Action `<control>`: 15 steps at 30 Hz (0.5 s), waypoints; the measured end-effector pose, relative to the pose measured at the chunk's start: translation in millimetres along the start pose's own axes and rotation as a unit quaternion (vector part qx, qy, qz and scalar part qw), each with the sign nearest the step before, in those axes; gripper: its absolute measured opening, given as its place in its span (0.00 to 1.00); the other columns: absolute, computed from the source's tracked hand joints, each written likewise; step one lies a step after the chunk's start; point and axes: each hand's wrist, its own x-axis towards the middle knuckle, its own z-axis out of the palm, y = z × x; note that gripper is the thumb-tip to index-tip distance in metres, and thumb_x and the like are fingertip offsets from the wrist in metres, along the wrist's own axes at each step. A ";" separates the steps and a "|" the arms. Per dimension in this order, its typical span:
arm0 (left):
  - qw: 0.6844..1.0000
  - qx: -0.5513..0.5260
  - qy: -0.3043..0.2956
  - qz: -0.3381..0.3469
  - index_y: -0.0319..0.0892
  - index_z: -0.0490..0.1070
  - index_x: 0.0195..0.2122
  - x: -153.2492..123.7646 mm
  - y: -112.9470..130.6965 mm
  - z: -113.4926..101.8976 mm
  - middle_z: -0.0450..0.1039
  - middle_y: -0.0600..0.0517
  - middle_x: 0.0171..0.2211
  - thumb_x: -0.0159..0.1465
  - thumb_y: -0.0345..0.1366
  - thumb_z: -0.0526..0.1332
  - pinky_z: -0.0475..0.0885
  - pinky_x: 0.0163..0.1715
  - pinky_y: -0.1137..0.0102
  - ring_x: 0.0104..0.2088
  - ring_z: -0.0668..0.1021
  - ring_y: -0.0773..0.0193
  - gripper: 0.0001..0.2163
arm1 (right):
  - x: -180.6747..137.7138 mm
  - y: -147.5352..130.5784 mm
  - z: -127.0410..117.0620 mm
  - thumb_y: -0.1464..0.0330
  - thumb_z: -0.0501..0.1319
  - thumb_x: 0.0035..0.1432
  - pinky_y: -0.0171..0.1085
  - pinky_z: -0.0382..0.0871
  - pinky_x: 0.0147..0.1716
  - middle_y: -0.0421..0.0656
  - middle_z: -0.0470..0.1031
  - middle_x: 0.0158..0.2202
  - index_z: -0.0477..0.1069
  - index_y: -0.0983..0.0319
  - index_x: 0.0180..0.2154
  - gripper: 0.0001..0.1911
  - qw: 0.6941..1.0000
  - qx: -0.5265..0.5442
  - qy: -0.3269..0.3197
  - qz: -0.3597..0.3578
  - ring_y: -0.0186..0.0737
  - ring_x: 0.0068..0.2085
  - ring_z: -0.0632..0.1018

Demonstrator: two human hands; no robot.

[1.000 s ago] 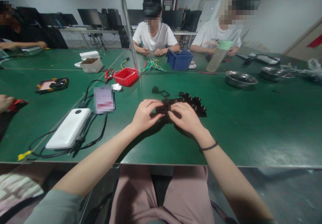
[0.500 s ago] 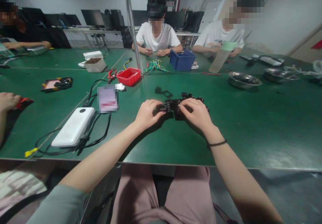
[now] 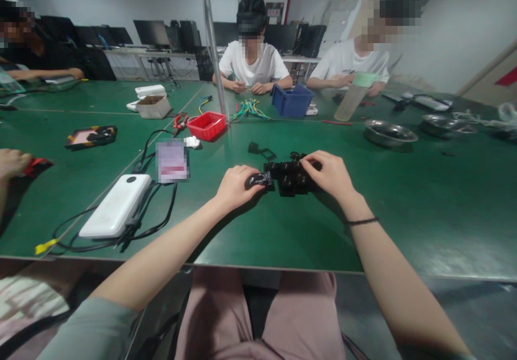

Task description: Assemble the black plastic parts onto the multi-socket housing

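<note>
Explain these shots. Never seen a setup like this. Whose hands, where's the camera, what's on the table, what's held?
There's no robot here: these are a person's two bare hands. One camera, worn on that person's head, takes the view, looking forward and down.

The left hand has a small black part pinched in its fingers. The right hand is at a cluster of black parts; whether it grips one is hard to tell.

Also on the green table: a white device among black cables, a red bin, a blue bin and colored wires. The hand at the left edge is someone else's.
</note>
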 end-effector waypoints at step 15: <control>1.000 0.015 -0.025 0.005 0.42 0.74 0.42 0.0 -0.9 -1.2 0.79 0.47 0.39 0.58 0.41 0.68 0.70 0.40 0.61 0.40 0.79 0.55 0.13 | 38.0 41.1 4.9 0.72 0.58 0.51 0.48 0.74 0.45 0.47 0.82 0.37 0.77 0.62 0.39 0.13 0.991 0.044 0.058 0.115 0.47 0.39 0.80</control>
